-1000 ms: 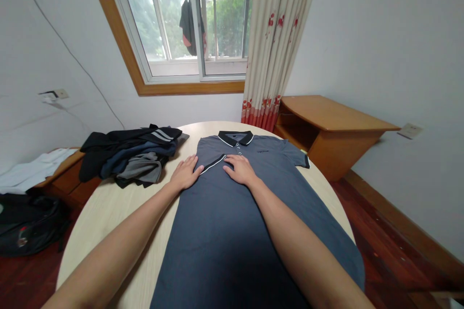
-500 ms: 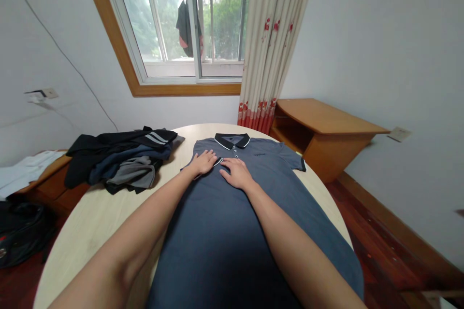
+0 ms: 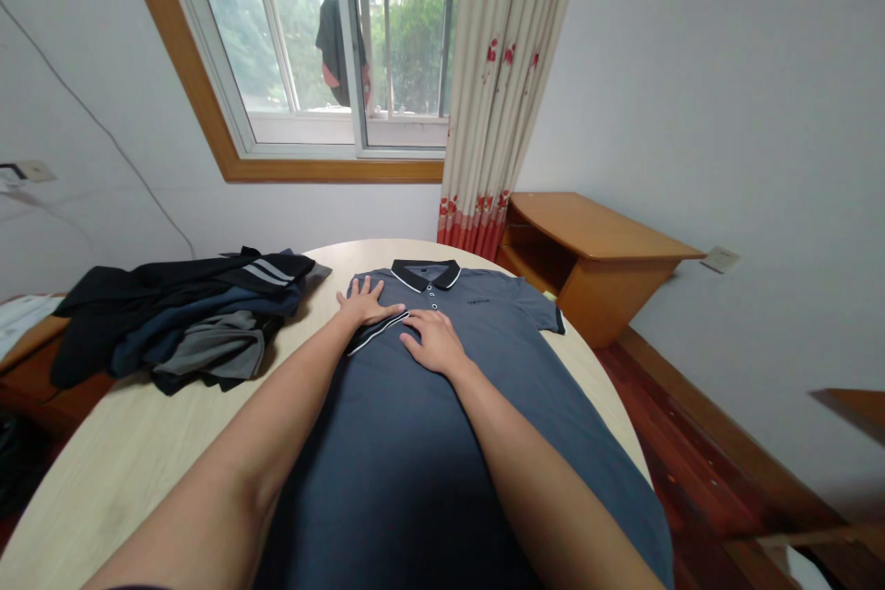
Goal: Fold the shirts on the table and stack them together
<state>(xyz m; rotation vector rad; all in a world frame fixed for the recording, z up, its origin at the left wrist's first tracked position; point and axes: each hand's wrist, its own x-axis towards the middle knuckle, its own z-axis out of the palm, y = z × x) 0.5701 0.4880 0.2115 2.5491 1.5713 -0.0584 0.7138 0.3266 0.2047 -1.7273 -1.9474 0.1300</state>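
Note:
A dark grey polo shirt point(image 3: 421, 442) lies front up on the round table, its black collar point(image 3: 426, 275) with white edging at the far end. The sleeve on the left is folded in over the chest, so its black cuff point(image 3: 377, 332) with a white line runs slantwise across the front. My left hand point(image 3: 366, 302) presses flat on the folded sleeve by the shoulder, fingers spread. Beside it, my right hand point(image 3: 437, 341) rests palm down on the chest, fingertips at the inner end of the cuff, thumb apart. The other sleeve point(image 3: 543, 306) stretches out to the right.
A heap of dark clothes point(image 3: 200, 318) sits at the left of the pale table point(image 3: 159, 452). Behind the table are a window and a patterned curtain point(image 3: 508, 111). A wooden desk point(image 3: 601, 235) stands beyond the table's right edge.
My left hand has slid a little back toward the shoulder and spread its fingers, leaving more of the cuff showing. My right hand stays at the cuff's end. The view has turned slightly right.

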